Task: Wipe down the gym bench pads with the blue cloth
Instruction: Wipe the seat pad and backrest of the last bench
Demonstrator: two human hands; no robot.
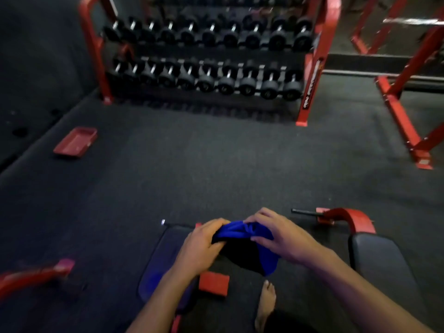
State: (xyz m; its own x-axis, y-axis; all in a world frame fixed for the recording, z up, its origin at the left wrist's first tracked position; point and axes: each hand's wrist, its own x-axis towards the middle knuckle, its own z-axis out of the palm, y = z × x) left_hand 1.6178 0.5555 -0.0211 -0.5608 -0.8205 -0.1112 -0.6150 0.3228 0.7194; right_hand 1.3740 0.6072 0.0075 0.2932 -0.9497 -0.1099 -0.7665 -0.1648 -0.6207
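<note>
Head view, looking down: a bare foot [265, 306] stood on the dark floor [168, 176] at the bottom of the frame, right of centre. Just left of it lay a small red block [213, 284]. Two bare forearms reached up from the bottom edge toward the lower middle of the frame. The left hand [200, 246] gripped the left end of the blue cloth [242, 233], its fingers curled over the bunched fabric. The right hand [278, 234] pinched the right end of the same cloth between thumb and fingers, and a loose fold hung down below that hand. The cloth was held up in the air between both hands, above the floor and between two bench pads.

A black pad [163, 258] with a faint blue sheen lay in the lower middle, partly under the left forearm. A second black pad [377, 255] sat at the lower right, clear of the cloth, with a red frame piece [348, 218] and a thin black bar just beyond it. A blurred red bar [36, 275] crossed the lower left.

Farther off, a flat red tray [77, 143] lay on the floor at the left. At the top of the frame stood a red rack [312, 68] with two rows of black dumbbells [206, 78], and more red framing [406, 111] rose at the upper right.
</note>
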